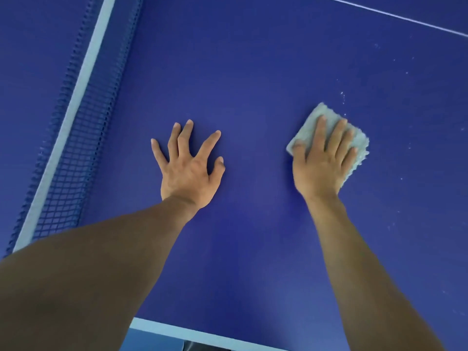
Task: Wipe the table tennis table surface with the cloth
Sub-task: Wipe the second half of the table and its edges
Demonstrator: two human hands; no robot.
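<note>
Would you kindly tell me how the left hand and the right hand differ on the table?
The left hand rests bare on the table, while the right hand presses on a pale cloth. The left hand's fingers are spread wide; the right hand's lie close together. The left hand is nearer the net, the right hand nearer the white specks. Both lie palm down.

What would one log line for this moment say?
stage: wiping | right hand: flat on cloth | left hand: spread on table | white specks: right of cloth | net: far left
</note>
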